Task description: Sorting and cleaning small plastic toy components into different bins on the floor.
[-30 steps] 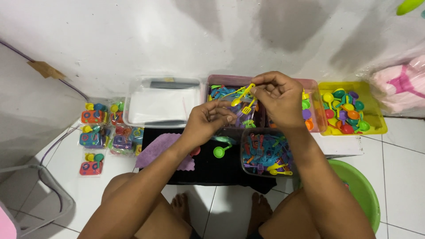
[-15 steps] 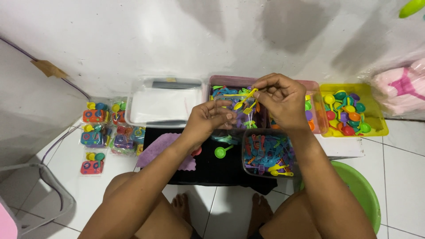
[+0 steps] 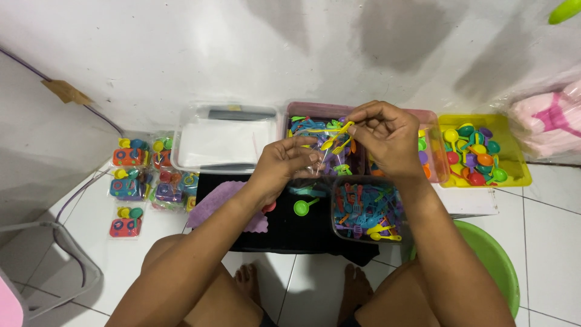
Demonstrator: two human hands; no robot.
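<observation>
Head view, looking down at the floor by a white wall. Right hand (image 3: 387,136) raised over the pink bin (image 3: 315,112), fingers pinching yellow toy utensils (image 3: 338,138). Left hand (image 3: 284,163) just beside it, fingers pressed together on a small clear bag (image 3: 319,158); the utensil tips sit at the bag's mouth, though whether they are inside cannot be told. Pink bin holds mixed coloured plastic pieces. Below the hands, a black cloth (image 3: 284,227) carries a purple cloth (image 3: 221,203), a green spoon (image 3: 302,207) and a clear tub (image 3: 366,209) of blue, pink and yellow utensils. Yellow tray (image 3: 517,175) of coloured spoons lies to the right, a clear lidded box (image 3: 224,139) to the left, packed toy sets (image 3: 142,175) further left. Green basin (image 3: 499,260) near the right knee.
</observation>
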